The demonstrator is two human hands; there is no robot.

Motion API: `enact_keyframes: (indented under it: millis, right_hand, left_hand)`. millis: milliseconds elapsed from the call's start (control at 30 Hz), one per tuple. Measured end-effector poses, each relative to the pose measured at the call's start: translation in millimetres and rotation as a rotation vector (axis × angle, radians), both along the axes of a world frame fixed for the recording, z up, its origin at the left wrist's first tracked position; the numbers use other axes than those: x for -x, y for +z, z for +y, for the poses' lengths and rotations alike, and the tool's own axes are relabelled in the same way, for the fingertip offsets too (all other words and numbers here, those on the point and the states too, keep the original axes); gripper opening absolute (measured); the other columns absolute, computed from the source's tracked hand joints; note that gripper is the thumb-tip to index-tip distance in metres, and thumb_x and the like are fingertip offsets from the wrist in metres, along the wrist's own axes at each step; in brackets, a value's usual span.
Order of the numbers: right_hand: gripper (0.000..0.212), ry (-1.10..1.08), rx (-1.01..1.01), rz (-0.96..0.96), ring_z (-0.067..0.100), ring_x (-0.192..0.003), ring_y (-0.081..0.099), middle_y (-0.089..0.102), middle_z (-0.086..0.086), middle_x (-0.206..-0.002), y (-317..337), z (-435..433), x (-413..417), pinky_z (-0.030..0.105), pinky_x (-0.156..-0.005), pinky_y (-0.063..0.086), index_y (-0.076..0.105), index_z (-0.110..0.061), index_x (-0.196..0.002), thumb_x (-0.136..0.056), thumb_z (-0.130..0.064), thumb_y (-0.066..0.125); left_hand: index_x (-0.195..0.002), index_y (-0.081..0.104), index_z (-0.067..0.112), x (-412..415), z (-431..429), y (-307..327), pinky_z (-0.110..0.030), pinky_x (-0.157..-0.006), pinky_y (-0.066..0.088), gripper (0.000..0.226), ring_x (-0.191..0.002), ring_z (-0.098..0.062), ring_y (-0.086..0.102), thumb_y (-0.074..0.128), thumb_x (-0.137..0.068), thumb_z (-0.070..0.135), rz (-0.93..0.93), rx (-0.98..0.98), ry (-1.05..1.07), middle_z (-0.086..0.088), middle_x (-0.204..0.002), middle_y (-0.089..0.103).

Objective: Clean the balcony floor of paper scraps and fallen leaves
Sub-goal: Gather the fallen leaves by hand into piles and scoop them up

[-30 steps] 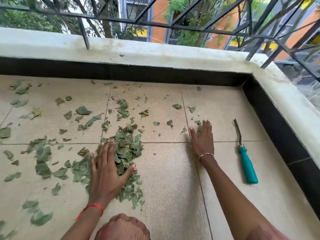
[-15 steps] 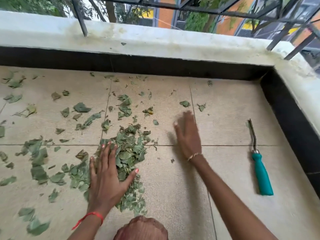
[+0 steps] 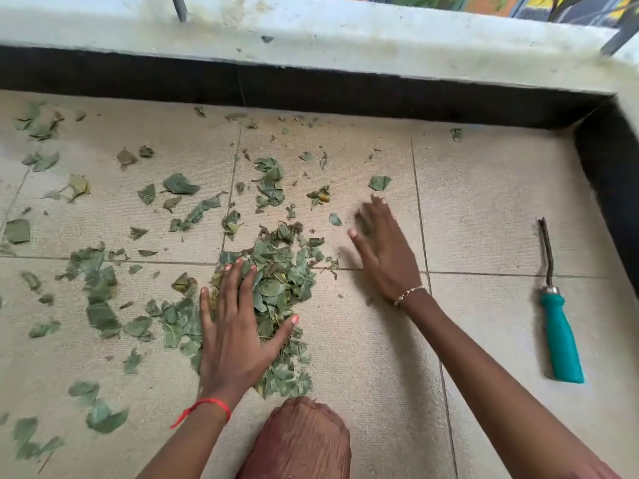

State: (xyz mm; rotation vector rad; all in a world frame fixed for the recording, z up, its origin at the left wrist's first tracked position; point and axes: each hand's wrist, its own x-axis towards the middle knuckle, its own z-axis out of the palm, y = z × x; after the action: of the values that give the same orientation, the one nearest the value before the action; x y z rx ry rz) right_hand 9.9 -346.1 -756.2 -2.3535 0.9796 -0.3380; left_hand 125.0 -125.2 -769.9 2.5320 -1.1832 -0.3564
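A heap of torn green leaves [image 3: 281, 271] lies in the middle of the beige tiled balcony floor [image 3: 484, 188]. My left hand [image 3: 235, 335] rests flat on the heap's left side with its fingers spread. My right hand [image 3: 382, 247] lies flat on the tile just right of the heap, fingers straight, and is slightly blurred. Loose leaf scraps [image 3: 181, 184] are scattered over the left and far tiles. One leaf [image 3: 379, 182] lies just beyond my right fingertips.
A teal-handled hand tool [image 3: 558, 335] with a dark metal prong lies on the floor at the right. A black skirting and pale parapet wall [image 3: 345, 36] close off the far side and the right corner. My knee [image 3: 301, 440] is at the bottom centre.
My right hand has swept left across the tile toward the leaf heap, pushing scraps along. My left hand has stayed on the heap. The view has tilted further down.
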Motion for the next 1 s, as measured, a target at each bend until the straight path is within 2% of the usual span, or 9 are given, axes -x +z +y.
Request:
enact_keyframes:
  millis: [67, 200, 433, 533, 600, 700, 867, 933, 1000]
  right_hand:
    - [0.061, -0.138, 0.049, -0.045, 0.013, -0.144, 0.006, 0.008, -0.001, -0.157, -1, -25, -2, 0.037, -0.117, 0.011, 0.019, -0.018, -0.147, -0.095, -0.048, 0.031]
    - [0.068, -0.376, 0.079, 0.026, 0.019, -0.144, 0.006, 0.009, 0.008, -0.157, 0, -103, -8, 0.04, -0.117, 0.012, 0.019, -0.006, -0.147, -0.096, -0.049, 0.032]
    - [0.076, -0.469, 0.077, 0.2, 0.019, -0.145, 0.0, 0.001, 0.008, -0.157, 0, -188, -28, 0.036, -0.117, 0.002, 0.01, -0.006, -0.149, -0.095, -0.053, 0.034]
    - [0.076, -0.472, 0.11, 0.284, 0.021, -0.144, 0.005, 0.007, 0.011, -0.156, 0, -193, -33, 0.036, -0.117, 0.002, 0.015, -0.004, -0.148, -0.094, -0.056, 0.031]
    - [0.074, -0.425, 0.113, 0.244, 0.024, -0.143, 0.013, 0.014, 0.012, -0.155, 1, -179, -40, 0.038, -0.117, 0.008, 0.02, -0.002, -0.146, -0.094, -0.054, 0.032]
    - [0.075, -0.244, 0.11, 0.139, 0.026, -0.139, 0.024, 0.023, 0.01, -0.152, 1, -132, -51, 0.04, -0.115, 0.018, 0.028, -0.005, -0.144, -0.091, -0.058, 0.03]
    - [0.075, 0.082, 0.134, 0.138, 0.015, -0.142, 0.014, 0.017, 0.003, -0.155, -5, -32, -73, 0.033, -0.116, 0.01, 0.023, -0.013, -0.147, -0.09, -0.061, 0.012]
    - [0.079, 0.214, 0.088, 0.105, 0.016, -0.141, 0.018, 0.017, 0.002, -0.155, -2, -2, -82, 0.033, -0.113, 0.011, 0.023, -0.015, -0.147, -0.087, -0.065, 0.007]
    - [0.079, 0.259, -0.008, 0.026, 0.017, -0.14, 0.023, 0.014, 0.0, -0.156, 1, 10, -87, 0.037, -0.11, 0.02, 0.02, -0.018, -0.147, -0.085, -0.065, 0.01]
  left_hand:
    - [-0.15, 0.01, 0.023, -1, 0, -2, -0.054, -0.116, 0.0, 0.093, -0.146, -0.014, 0.006, 0.027, -0.078, 0.079, 0.004, -0.005, -0.002, 0.001, -0.16, 0.004]
    - [-0.151, 0.01, 0.021, -1, 1, -6, -0.057, -0.116, 0.004, 0.094, -0.146, -0.016, 0.01, 0.026, -0.078, 0.079, 0.0, -0.011, -0.01, 0.0, -0.16, 0.004]
    - [-0.147, 0.023, 0.016, -3, 0, -7, -0.063, -0.112, 0.011, 0.096, -0.143, -0.02, 0.018, 0.019, -0.078, 0.083, -0.021, -0.068, -0.021, -0.006, -0.159, 0.011]
    - [-0.147, 0.024, 0.015, -4, -1, -5, -0.055, -0.114, 0.007, 0.095, -0.143, -0.018, 0.015, 0.019, -0.08, 0.083, -0.022, -0.073, -0.027, -0.006, -0.159, 0.011]
    - [-0.148, 0.021, 0.017, -3, -1, -4, -0.052, -0.114, 0.005, 0.094, -0.144, -0.018, 0.014, 0.021, -0.08, 0.082, -0.03, -0.086, -0.033, -0.006, -0.159, 0.009]
    - [-0.147, 0.022, 0.015, -3, -1, -2, -0.054, -0.113, 0.006, 0.094, -0.144, -0.02, 0.014, 0.021, -0.081, 0.081, -0.036, -0.102, -0.034, -0.008, -0.159, 0.011]
    - [-0.147, 0.026, 0.011, -3, -1, -1, -0.052, -0.114, 0.004, 0.094, -0.145, -0.022, 0.017, 0.022, -0.083, 0.079, -0.058, -0.103, -0.047, -0.009, -0.159, 0.013]
    - [-0.146, 0.027, 0.011, -2, -2, 0, -0.052, -0.114, 0.005, 0.092, -0.144, -0.021, 0.018, 0.022, -0.083, 0.078, -0.059, -0.096, -0.043, -0.009, -0.158, 0.016]
    - [-0.146, 0.026, 0.013, -3, -2, 0, -0.054, -0.114, 0.004, 0.092, -0.144, -0.02, 0.016, 0.022, -0.083, 0.078, -0.061, -0.103, -0.036, -0.008, -0.158, 0.015]
